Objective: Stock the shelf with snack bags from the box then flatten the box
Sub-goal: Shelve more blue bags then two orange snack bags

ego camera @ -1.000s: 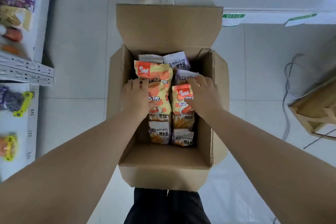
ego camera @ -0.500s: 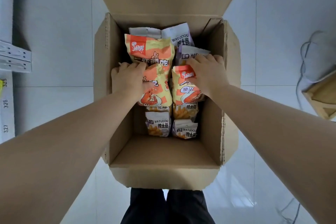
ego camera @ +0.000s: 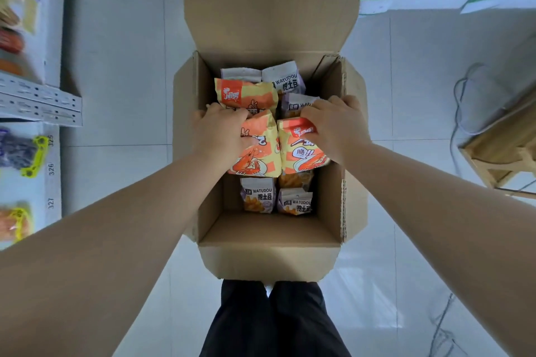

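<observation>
White floor tiles (ego camera: 121,95) carry an open cardboard box (ego camera: 269,243) where the left hand (ego camera: 216,132) and right hand (ego camera: 338,124) each pinch an orange shrimp snack bag (ego camera: 258,151).

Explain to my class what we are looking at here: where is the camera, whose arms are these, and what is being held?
There is no machine. The camera sits on a person's head and looks down, so the two bare arms reaching forward are that person's own, and the dark trousers at the bottom are their legs.

On the tiled floor stands an open cardboard box, flaps folded out, with snack bags inside. The left hand grips one orange-and-yellow shrimp bag; the right hand grips a second one beside it. A third orange bag lies just behind. Underneath are white-and-purple bags labelled WATUDOU.

At the left edge is a shelf with goods on it, where the bags are probably meant to go.
</observation>
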